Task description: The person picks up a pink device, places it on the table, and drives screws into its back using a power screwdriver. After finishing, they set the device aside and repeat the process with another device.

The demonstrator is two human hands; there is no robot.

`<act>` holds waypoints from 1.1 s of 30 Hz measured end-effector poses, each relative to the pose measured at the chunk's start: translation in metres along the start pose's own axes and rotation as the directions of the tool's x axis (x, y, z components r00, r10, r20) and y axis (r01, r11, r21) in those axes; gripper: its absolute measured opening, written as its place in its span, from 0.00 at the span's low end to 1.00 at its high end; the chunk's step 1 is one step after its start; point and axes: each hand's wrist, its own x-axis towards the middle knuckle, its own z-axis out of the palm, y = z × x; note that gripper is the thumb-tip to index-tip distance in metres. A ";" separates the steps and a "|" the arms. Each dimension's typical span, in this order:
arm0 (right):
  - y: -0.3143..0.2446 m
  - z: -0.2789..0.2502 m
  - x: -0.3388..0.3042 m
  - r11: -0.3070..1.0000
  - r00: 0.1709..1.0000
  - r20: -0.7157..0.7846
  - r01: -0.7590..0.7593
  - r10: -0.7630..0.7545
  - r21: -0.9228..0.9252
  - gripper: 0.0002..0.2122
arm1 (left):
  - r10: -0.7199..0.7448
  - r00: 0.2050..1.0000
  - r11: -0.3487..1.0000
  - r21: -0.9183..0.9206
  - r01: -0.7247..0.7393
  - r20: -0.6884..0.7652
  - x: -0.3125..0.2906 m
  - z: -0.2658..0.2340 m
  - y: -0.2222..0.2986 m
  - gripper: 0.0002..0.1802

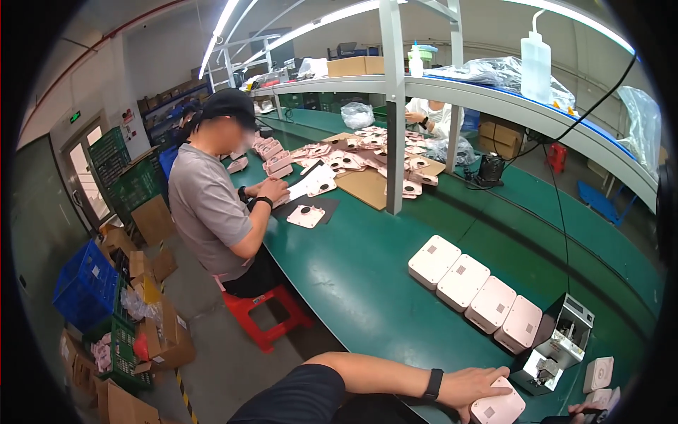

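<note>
My left hand (470, 388), with a dark band at the wrist, grips a pale pink square box with rounded corners (498, 405) at the table's near edge. Its fingers lie over the box's far side and the thumb is on the near side. Only a little of my right hand (583, 410) shows at the lower right rim. Its fingers are curled by something dark that I cannot make out. Beyond the left hand stands a small metal machine (558, 346) with a silver tray. A row of several pink boxes (470, 283) leads away from it.
More pink pieces (599, 374) lie right of the machine. A co-worker in a grey shirt (212, 191) handles parts at the green table (318, 261). Pink housings (353, 152) are heaped farther off. A metal post (393, 113) holds a shelf with a squeeze bottle (536, 67).
</note>
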 end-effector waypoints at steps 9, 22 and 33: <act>0.005 0.061 0.059 0.877 0.969 -0.010 -0.219 0.247 0.428 0.09 | 0.021 1.000 0.969 -0.246 -0.016 0.014 0.002 -0.028 -0.036 0.56; -0.056 0.108 0.113 0.935 0.996 0.031 -0.088 0.082 0.344 0.08 | -0.058 0.998 0.998 -0.028 0.058 -0.008 0.009 -0.027 -0.028 0.50; -0.046 0.106 0.098 0.920 0.980 0.139 -0.184 0.143 0.346 0.07 | -0.085 0.996 0.996 -0.040 0.084 -0.010 0.009 -0.028 -0.030 0.50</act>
